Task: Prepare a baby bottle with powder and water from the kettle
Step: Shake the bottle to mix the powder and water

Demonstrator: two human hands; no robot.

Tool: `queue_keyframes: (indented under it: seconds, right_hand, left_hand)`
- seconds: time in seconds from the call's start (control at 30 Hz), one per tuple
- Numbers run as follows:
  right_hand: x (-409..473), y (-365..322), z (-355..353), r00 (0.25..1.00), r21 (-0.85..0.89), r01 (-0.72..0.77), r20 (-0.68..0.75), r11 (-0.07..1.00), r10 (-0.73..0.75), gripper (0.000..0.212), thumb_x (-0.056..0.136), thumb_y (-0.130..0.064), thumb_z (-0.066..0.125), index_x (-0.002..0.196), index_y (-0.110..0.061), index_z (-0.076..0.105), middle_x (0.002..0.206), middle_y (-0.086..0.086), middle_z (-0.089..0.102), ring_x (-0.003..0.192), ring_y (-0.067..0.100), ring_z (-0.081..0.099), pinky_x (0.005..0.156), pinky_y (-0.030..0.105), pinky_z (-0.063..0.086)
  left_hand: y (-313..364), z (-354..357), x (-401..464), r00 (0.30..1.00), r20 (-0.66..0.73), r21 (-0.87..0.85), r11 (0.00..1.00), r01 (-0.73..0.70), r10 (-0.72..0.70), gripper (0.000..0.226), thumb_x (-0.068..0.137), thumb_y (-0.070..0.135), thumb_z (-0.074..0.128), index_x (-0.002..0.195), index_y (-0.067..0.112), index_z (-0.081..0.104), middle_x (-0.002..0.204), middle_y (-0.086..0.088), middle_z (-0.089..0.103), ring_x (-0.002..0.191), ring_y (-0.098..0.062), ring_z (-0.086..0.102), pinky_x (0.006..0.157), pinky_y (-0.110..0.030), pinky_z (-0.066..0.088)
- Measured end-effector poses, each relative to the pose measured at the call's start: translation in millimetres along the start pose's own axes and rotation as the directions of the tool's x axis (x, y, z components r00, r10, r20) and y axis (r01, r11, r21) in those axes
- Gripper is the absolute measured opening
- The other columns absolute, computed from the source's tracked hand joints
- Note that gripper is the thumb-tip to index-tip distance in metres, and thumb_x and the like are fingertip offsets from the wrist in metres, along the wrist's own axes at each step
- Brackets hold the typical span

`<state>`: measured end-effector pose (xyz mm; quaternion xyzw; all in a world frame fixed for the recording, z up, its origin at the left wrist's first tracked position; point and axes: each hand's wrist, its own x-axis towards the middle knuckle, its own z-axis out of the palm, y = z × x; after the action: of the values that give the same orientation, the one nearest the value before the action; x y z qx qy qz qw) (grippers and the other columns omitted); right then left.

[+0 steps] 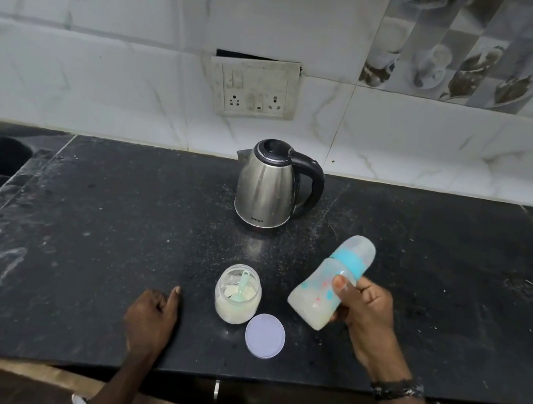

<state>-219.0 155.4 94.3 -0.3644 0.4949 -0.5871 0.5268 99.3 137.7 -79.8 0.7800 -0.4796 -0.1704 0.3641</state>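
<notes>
Bottle in right hand

Probably a home kitchen: dark stone counter, tiled wall, kettle.

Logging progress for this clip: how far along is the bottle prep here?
Nearly finished, it seems. The baby bottle already holds milky liquid, and its blue collar and cap are on. The right hand grips it tilted above the counter, possibly for mixing. The left hand rests on the counter. The kettle stands shut. Left: the powder jar is open, scoop inside, its lid beside it.
</notes>
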Motion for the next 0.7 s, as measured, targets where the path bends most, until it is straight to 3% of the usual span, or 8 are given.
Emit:
queue_keyframes:
  seconds: [0.1, 0.23, 0.37, 0.4, 0.5, 0.57, 0.63, 0.7]
  right_hand:
    - [6, -7, -3, 0.988, 0.216, 0.004, -0.153, 0.976, 0.03, 0.037, 0.072, -0.042, 0.073, 0.093, -0.011, 0.07, 0.076, 0.0, 0.073, 0.059, 0.009, 0.064, 0.048, 0.021, 0.053]
    - [3, 0, 1, 0.999, -0.006, 0.0, -0.04, 1.0, 0.0, 0.046, 0.068, -0.042, 0.081, 0.093, -0.005, 0.072, 0.074, 0.009, 0.074, 0.052, 0.011, 0.061, 0.042, 0.02, 0.046]
    - [10, -2, 0, 0.972, 0.251, 0.008, -0.23, 0.968, 0.051, 0.036, 0.076, -0.043, 0.074, 0.092, -0.011, 0.072, 0.075, 0.001, 0.071, 0.055, 0.006, 0.059, 0.046, 0.019, 0.048]
    - [10, -3, 1, 0.974, 0.22, -0.014, -0.218, 0.975, 0.063, 0.033, 0.079, -0.039, 0.073, 0.095, -0.01, 0.07, 0.075, 0.002, 0.071, 0.052, 0.006, 0.058, 0.044, 0.018, 0.046]
    - [2, 4, 3, 0.998, 0.009, 0.013, -0.066, 1.0, -0.013, 0.051, 0.067, -0.044, 0.083, 0.094, -0.003, 0.07, 0.074, 0.009, 0.073, 0.051, 0.01, 0.06, 0.041, 0.02, 0.045]
    - [3, -2, 0, 0.991, 0.081, 0.042, -0.129, 0.996, -0.031, 0.057, 0.063, -0.051, 0.083, 0.096, -0.006, 0.07, 0.081, 0.01, 0.073, 0.056, 0.01, 0.062, 0.044, 0.02, 0.048]
    - [11, -3, -7, 0.974, 0.199, 0.02, -0.223, 0.98, 0.025, 0.05, 0.066, -0.05, 0.077, 0.096, -0.01, 0.069, 0.085, 0.009, 0.071, 0.058, 0.008, 0.063, 0.045, 0.019, 0.049]
    - [9, -2, -4, 0.99, 0.101, -0.013, -0.139, 0.995, 0.027, 0.06, 0.057, -0.058, 0.083, 0.09, -0.009, 0.073, 0.082, 0.011, 0.073, 0.058, 0.012, 0.065, 0.045, 0.021, 0.049]
  left_hand:
    - [-1, 3, -1, 1.0, 0.004, -0.005, 1.0, -0.004, 0.004, 0.054, 0.093, 0.033, 0.072, 0.05, 0.01, 0.049, 0.055, -0.002, 0.054, 0.051, -0.02, 0.053, 0.056, -0.034, 0.041]
    - [-3, 3, 1, 1.0, 0.0, -0.005, 1.0, -0.004, 0.004, 0.054, 0.094, 0.033, 0.072, 0.05, 0.013, 0.049, 0.055, -0.002, 0.053, 0.051, -0.02, 0.053, 0.055, -0.034, 0.042]
    - [-3, 3, -2, 0.999, -0.01, -0.014, 0.999, -0.032, 0.032, 0.052, 0.092, 0.027, 0.074, 0.051, 0.011, 0.046, 0.052, -0.001, 0.051, 0.049, -0.02, 0.051, 0.055, -0.032, 0.034]
    - [-3, 3, -2, 0.999, -0.009, -0.006, 0.999, -0.034, 0.034, 0.053, 0.093, 0.027, 0.074, 0.051, 0.011, 0.046, 0.052, -0.001, 0.05, 0.049, -0.019, 0.05, 0.055, -0.031, 0.033]
    - [-3, 2, 0, 1.0, -0.008, 0.003, 1.0, -0.025, 0.025, 0.053, 0.093, 0.03, 0.072, 0.051, 0.011, 0.046, 0.052, -0.001, 0.051, 0.05, -0.019, 0.051, 0.054, -0.031, 0.032]
    - [-2, 2, -1, 0.999, -0.002, 0.001, 0.999, -0.034, 0.034, 0.053, 0.094, 0.03, 0.072, 0.051, 0.012, 0.046, 0.051, 0.0, 0.05, 0.049, -0.017, 0.05, 0.052, -0.029, 0.031]
    - [-2, 3, -2, 0.999, -0.01, -0.002, 0.999, -0.038, 0.038, 0.053, 0.094, 0.03, 0.072, 0.051, 0.011, 0.047, 0.051, 0.0, 0.05, 0.049, -0.017, 0.049, 0.052, -0.029, 0.03]
    - [-2, 2, -1, 0.999, -0.017, 0.009, 0.999, -0.03, 0.031, 0.053, 0.094, 0.031, 0.072, 0.051, 0.012, 0.047, 0.052, 0.0, 0.05, 0.049, -0.016, 0.049, 0.053, -0.03, 0.029]
